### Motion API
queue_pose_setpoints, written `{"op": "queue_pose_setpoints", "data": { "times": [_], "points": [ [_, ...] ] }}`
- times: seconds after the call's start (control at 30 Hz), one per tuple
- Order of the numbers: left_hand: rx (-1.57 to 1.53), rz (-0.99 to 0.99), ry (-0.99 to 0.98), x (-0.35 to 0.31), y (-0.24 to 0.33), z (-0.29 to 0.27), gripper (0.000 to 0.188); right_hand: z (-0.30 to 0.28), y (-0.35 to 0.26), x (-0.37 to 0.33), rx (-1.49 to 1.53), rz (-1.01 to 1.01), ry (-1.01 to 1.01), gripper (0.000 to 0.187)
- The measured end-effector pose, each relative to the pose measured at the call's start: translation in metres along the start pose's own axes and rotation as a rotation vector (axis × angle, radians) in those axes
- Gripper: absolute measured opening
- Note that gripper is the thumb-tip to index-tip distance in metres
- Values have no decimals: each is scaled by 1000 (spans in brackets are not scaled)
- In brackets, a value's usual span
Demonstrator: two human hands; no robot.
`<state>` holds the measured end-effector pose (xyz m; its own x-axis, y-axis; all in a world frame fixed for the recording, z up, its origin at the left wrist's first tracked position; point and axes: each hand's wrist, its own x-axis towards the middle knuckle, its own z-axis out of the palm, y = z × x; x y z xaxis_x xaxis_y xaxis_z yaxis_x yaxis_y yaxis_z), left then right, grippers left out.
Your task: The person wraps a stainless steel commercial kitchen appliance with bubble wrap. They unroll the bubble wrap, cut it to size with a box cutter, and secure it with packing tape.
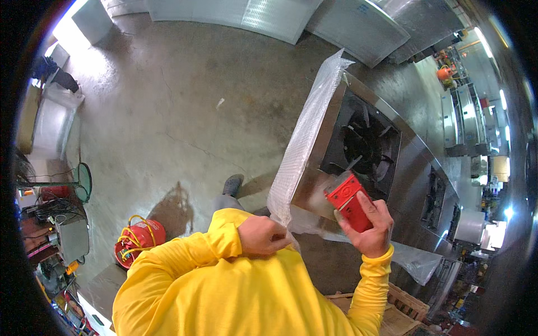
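Lower centre: bright yellow top (246, 297) with long, creased sleeves (372, 288); above it, grey trousers (226, 203), dark grey shoe (233, 185).

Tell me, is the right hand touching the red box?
Touching: the head view shows the right hand holding the red box between thumb and fingers.

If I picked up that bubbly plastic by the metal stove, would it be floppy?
The bubble wrap is probably floppy: its far corner looks crumpled. It's likely light too, because it looks thin and partly see-through.
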<state>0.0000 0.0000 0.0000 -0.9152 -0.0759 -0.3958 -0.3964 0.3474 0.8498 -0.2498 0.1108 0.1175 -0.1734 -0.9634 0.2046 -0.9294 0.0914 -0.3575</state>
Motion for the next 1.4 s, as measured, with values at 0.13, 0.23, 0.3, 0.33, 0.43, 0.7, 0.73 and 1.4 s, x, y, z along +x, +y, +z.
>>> {"op": "queue_pose_setpoints", "data": {
  "times": [0.13,0.23,0.3,0.33,0.43,0.7,0.73,1.4],
  "points": [
    [-841,161,352,-5,-9,-4,51,-5,-34,20,86,-70,-193,76],
    [-1394,235,254,-1,-23,-10,55,0,-56,34,124,-146,-321,72],
    [-1633,327,173,8,-23,-5,50,4,-66,40,105,-173,-403,70],
    [-1739,382,123,11,-23,-3,48,6,-69,43,82,-187,-433,67],
    [-1806,334,204,8,-29,-1,37,10,-76,51,49,-211,-461,65],
    [-1427,61,719,44,-86,-7,26,10,-96,88,-223,-158,-673,63],
    [-1469,-57,811,57,-100,-13,25,8,-99,98,-311,-145,-715,62],
    [-510,-217,823,122,-108,48,45,-12,-117,135,-660,-71,-1210,44]
  ]
}}
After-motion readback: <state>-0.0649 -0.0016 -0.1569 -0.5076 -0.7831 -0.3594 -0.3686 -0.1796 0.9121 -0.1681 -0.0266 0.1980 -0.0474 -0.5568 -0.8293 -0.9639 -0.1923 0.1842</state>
